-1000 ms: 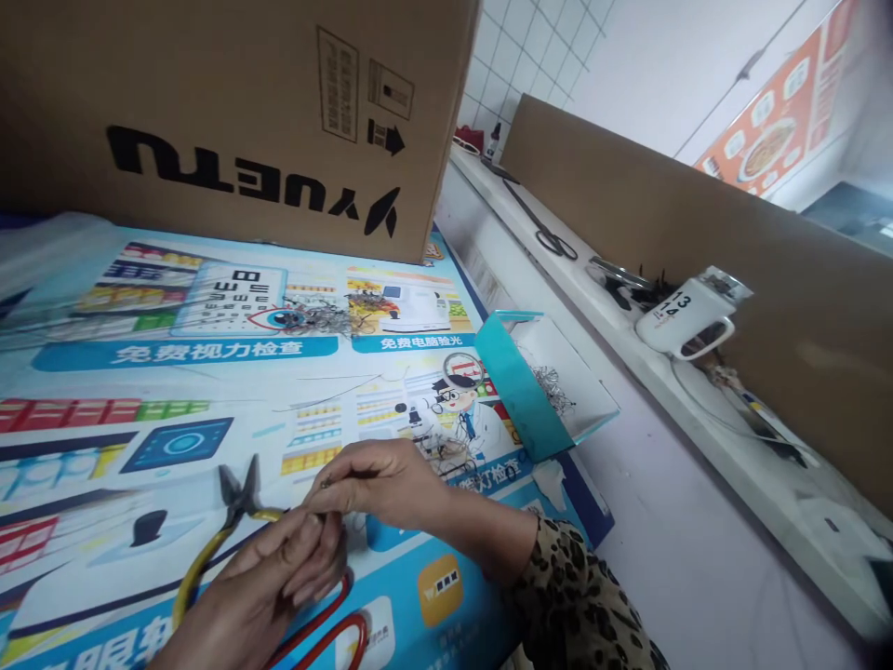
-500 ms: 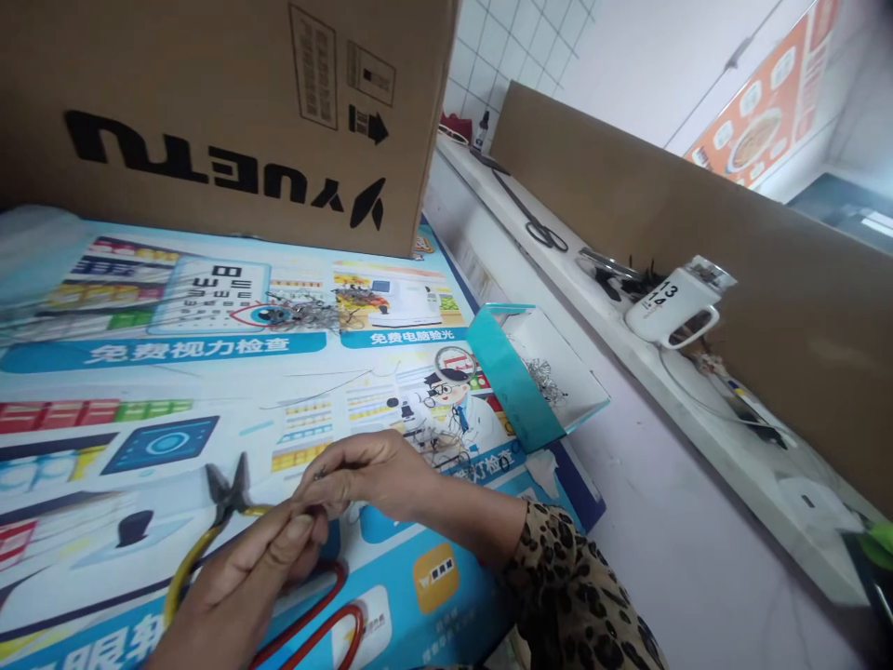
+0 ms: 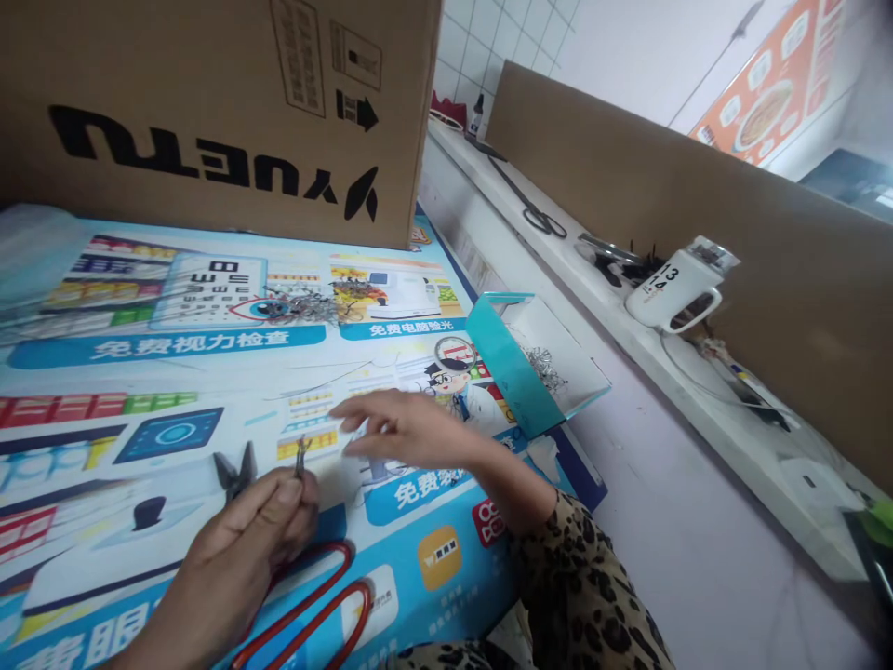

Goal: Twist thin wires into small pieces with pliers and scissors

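My left hand (image 3: 255, 526) pinches a small bunch of thin metal wire (image 3: 299, 458) between thumb and fingers, its ends sticking up. To its right, my right hand (image 3: 408, 430) is raised above the printed table covering with fingers stretched and apart, holding nothing visible. The dark jaws of the pliers (image 3: 235, 470) show just behind my left hand, which hides the rest of them. A pair of red looped handles (image 3: 327, 605) extends from beneath that hand; their other end is hidden.
Wire pieces (image 3: 307, 305) lie in a pile on the covering, near a clear ring (image 3: 455, 354). A teal-edged white box (image 3: 516, 372) holds more wire bits. A large cardboard box (image 3: 230, 56) stands behind. The ledge (image 3: 600, 316) carries a white mug (image 3: 673, 288) and scissors (image 3: 544, 221).
My hands have come apart. The right hand has opened and moved up and right, while the left keeps the wire bunch, now visible. The view has shifted slightly.
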`<state>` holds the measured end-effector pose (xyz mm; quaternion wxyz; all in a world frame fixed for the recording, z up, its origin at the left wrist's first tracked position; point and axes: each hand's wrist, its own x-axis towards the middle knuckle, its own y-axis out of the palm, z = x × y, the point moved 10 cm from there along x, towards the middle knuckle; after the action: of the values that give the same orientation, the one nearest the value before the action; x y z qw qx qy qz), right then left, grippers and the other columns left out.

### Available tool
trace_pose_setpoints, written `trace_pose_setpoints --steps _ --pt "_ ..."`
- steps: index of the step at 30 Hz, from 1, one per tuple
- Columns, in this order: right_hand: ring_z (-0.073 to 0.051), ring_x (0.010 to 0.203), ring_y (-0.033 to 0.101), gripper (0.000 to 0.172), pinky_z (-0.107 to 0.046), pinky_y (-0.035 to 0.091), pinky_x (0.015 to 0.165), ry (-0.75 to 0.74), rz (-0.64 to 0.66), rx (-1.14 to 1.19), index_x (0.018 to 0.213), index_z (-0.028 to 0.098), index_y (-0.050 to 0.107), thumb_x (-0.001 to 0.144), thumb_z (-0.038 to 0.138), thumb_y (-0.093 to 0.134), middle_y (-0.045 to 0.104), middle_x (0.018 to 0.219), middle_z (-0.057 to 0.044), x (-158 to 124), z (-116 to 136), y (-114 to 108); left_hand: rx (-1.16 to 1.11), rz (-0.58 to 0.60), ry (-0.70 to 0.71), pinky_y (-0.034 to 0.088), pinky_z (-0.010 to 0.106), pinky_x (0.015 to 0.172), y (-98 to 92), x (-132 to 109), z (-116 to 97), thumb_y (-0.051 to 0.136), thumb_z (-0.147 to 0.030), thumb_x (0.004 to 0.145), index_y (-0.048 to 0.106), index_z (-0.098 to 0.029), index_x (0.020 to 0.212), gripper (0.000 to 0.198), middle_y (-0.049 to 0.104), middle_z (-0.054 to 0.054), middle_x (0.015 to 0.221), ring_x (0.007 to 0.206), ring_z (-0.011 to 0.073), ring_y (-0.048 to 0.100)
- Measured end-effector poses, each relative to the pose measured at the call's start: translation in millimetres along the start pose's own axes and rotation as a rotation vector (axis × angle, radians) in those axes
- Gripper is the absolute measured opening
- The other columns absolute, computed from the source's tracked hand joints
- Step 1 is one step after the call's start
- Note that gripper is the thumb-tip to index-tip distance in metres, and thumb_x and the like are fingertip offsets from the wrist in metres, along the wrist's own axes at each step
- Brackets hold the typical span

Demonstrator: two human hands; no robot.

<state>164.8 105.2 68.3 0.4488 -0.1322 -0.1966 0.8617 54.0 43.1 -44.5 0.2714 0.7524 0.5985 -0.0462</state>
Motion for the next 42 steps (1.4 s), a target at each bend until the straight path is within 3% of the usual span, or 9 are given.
trace_pose_setpoints --steps 3,5,12,15,20,27,33,36,42 --pt "-0.013 0.084 0.057 0.037 -0.026 0.043 0.075 0.068 -0.152 -0.372 0.12 0.018 0.052 0.084 0.028 0.056 0.062 0.105 -0.006 -10 -2 -46 -0.09 -0.006 0.059 0.029 0.021 0.048 5.6 0 -22 0.051 -0.043 0.085 0.053 -0.02 0.078 0.024 0.031 -0.005 0.056 0.052 0.0095 0.028" --pt "-0.016 0.09 0.057 0.036 -0.028 0.042 0.077 0.098 -0.13 -0.564 0.119 0.016 0.053 0.085 0.029 0.055 0.062 0.106 -0.009 -17 -8 -60 -0.104 -0.029 0.081 0.028 0.021 0.049 4.2 0 -31 0.049 -0.042 0.086 0.053 -0.02 0.078 0.023 0.027 -0.005 0.057 0.053 0.0096 0.027" --pt "-0.024 0.101 0.053 0.062 -0.028 0.042 0.072 0.167 0.271 -0.922 0.124 0.022 0.049 0.068 0.03 0.073 0.055 0.114 -0.011 -37 -62 -30 -0.144 -0.023 0.1 0.027 0.022 0.05 -1.0 10 -32 0.049 -0.04 0.087 0.052 -0.019 0.08 0.022 0.023 -0.007 0.055 0.052 0.0092 0.024" --pt "-0.022 0.094 0.054 0.045 -0.025 0.039 0.065 0.177 0.273 -0.965 0.116 0.023 0.053 0.073 0.024 0.067 0.055 0.109 -0.009 -33 -74 -22 -0.158 -0.025 0.08 0.027 0.022 0.05 -3.2 14 -28 0.049 -0.039 0.087 0.051 -0.019 0.081 0.021 0.024 -0.007 0.055 0.051 0.0089 0.024" --pt "-0.017 0.086 0.055 0.013 -0.023 0.035 0.065 0.131 0.245 -0.837 0.093 0.02 0.062 0.08 0.021 0.058 0.061 0.094 -0.005 -18 -75 -12 -0.16 -0.03 0.076 0.027 0.022 0.049 -4.3 15 -28 0.048 -0.038 0.088 0.051 -0.018 0.081 0.022 0.023 -0.006 0.056 0.052 0.0089 0.023" --pt "-0.013 0.08 0.056 0.011 -0.022 0.037 0.069 0.089 -0.033 -0.514 0.081 0.016 0.065 0.083 0.019 0.054 0.065 0.084 -0.003 -14 -65 -38 -0.164 -0.01 0.054 0.027 0.022 0.048 -5.7 20 -24 0.047 -0.039 0.088 0.052 -0.019 0.081 0.022 0.023 -0.006 0.055 0.051 0.0091 0.023" --pt "-0.012 0.067 0.059 0.017 -0.022 0.042 0.06 0.16 -0.226 -0.061 0.09 0.014 0.063 0.081 0.026 0.055 0.062 0.07 -0.002 -24 -85 -64 -0.165 -0.009 0.038 0.028 0.022 0.048 -6.5 22 -20 0.049 -0.039 0.087 0.053 -0.019 0.081 0.021 0.026 -0.006 0.055 0.05 0.0091 0.024" --pt "-0.011 0.065 0.06 0.021 -0.023 0.046 0.061 0.144 -0.199 0.078 0.094 0.013 0.062 0.082 0.028 0.054 0.064 0.073 -0.003 -26 -86 -66 -0.168 -0.001 0.036 0.028 0.022 0.049 -4.7 21 -21 0.047 -0.038 0.089 0.052 -0.019 0.082 0.021 0.025 -0.006 0.055 0.051 0.0089 0.025" --pt "-0.008 0.061 0.059 0.03 -0.02 0.044 0.055 0.183 0.009 0.128 0.11 0.013 0.057 0.089 0.03 0.042 0.065 0.077 -0.004 -32 -85 -49 -0.147 -0.002 0.021 0.029 0.023 0.049 -6.3 21 -17 0.047 -0.04 0.088 0.052 -0.019 0.082 0.022 0.027 -0.006 0.055 0.05 0.009 0.026"
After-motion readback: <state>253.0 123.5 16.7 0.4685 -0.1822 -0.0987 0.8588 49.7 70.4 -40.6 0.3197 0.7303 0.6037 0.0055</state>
